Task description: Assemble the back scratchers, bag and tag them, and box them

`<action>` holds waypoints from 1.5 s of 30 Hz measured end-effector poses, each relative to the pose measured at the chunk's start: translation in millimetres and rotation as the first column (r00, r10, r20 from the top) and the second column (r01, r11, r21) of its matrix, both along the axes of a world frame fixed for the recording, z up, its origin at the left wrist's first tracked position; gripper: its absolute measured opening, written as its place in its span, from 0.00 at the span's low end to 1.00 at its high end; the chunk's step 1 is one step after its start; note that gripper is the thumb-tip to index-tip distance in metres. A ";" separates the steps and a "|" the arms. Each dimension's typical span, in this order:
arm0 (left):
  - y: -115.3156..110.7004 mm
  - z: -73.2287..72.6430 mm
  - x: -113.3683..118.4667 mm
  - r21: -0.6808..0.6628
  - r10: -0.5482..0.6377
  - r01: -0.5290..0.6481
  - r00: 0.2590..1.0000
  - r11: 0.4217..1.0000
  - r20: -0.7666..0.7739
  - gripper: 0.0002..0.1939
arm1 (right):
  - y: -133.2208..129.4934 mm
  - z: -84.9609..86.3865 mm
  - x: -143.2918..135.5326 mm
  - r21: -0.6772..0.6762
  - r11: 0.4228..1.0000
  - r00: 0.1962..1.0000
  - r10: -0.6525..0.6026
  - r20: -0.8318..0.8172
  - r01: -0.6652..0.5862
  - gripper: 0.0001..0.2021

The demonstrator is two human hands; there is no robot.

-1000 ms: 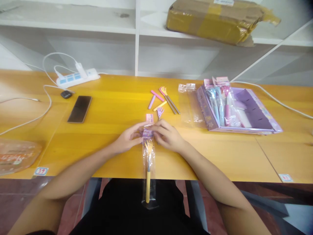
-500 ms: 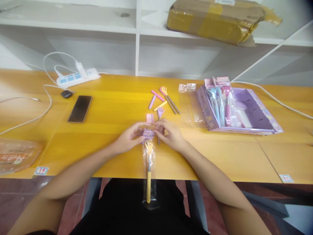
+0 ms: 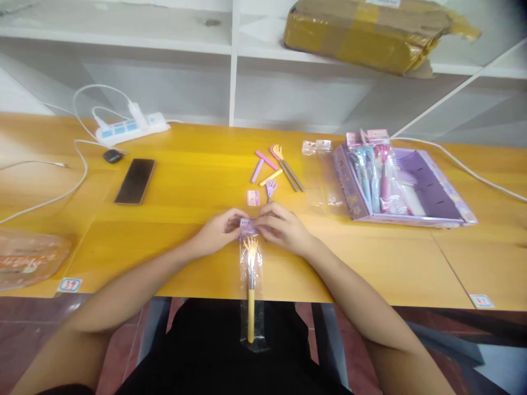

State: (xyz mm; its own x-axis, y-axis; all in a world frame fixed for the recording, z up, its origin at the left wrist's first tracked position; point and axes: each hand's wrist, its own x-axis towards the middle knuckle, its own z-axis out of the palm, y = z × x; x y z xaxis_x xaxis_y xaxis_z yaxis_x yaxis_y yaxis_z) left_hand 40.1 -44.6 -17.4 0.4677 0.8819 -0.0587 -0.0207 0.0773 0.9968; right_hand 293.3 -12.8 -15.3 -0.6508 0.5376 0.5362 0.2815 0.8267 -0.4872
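A clear plastic bag [image 3: 258, 274] with a yellow hand-shaped scratcher [image 3: 251, 307] inside hangs over the table's front edge. At its top is a purple card header [image 3: 247, 226]. My left hand [image 3: 220, 231] pinches the header's left side, and my right hand [image 3: 284, 229] grips its right side. Just beyond lies a small pink card [image 3: 252, 198]. A purple scratcher head [image 3: 271, 188] shows past my right hand, which covers part of its rod. Farther back are two metal-rod scratchers [image 3: 291, 174] and loose pink, purple and yellow handles [image 3: 257, 170].
On the right, a purple box [image 3: 415, 220] holds bagged scratchers, with clear bags [image 3: 319, 175] beside it. A phone [image 3: 135, 181], power strip [image 3: 134, 130] and cables lie left. An orange-printed bag [image 3: 31, 260] is at far left; a taped carton [image 3: 362, 35] sits on the shelf.
My fingers have closed in on the header's two sides, and my left thumb has drawn up to its edge. The bag with the yellow scratcher hangs nearly as before.
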 end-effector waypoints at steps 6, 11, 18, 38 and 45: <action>-1.1 2.8 -1.1 0.007 -0.009 0.009 1.000 1.000 0.008 0.15 | -0.6 -0.9 -0.7 -0.045 0.999 1.000 0.018 0.008 -0.018 0.12; -3.1 -2.6 -2.9 -0.003 -0.049 0.049 0.998 0.999 0.032 0.21 | -2.5 0.1 -1.3 -0.069 0.997 1.000 0.027 0.011 -0.026 0.11; -2.2 2.2 -2.6 -0.009 -0.033 0.033 0.999 0.999 -0.002 0.15 | -5.3 8.7 -1.9 -0.079 0.994 0.997 0.071 0.028 -0.069 0.11; -2.6 2.2 -0.1 -0.016 0.031 -0.031 0.999 0.999 -0.029 0.17 | -12.5 -1.5 -15.6 -0.335 0.941 0.999 -0.033 0.042 0.045 0.06; -1.7 1.8 -0.3 -0.036 0.032 -0.032 0.999 0.999 -0.017 0.16 | -15.1 -4.7 -17.6 -0.377 0.923 0.997 -0.068 0.035 0.076 0.08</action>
State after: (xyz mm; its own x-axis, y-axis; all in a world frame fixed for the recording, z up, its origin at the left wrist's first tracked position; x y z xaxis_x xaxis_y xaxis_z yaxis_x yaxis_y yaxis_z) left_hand 39.8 -46.3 -15.6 0.4382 0.8935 -0.0977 -0.0078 0.1125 0.9936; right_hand 275.7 -27.9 -19.9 -0.6118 0.7434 0.2704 0.3471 0.5595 -0.7527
